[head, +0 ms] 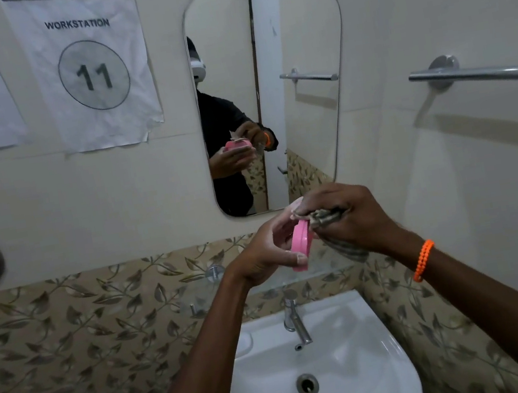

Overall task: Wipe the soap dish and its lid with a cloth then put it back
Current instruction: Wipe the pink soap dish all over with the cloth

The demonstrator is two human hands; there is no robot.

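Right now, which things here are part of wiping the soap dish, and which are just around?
In the job:
- pink soap dish piece, held in the left hand
- striped cloth, pressed to it by the right hand

Just around:
- sink
- tap
- mirror
- towel bar
- workstation sign

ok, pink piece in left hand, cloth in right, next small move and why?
Probably drag the cloth along the pink piece. The left hand holds it on edge above the sink, and the right hand already presses the bunched cloth to its upper rim. Dish or lid, I cannot tell.
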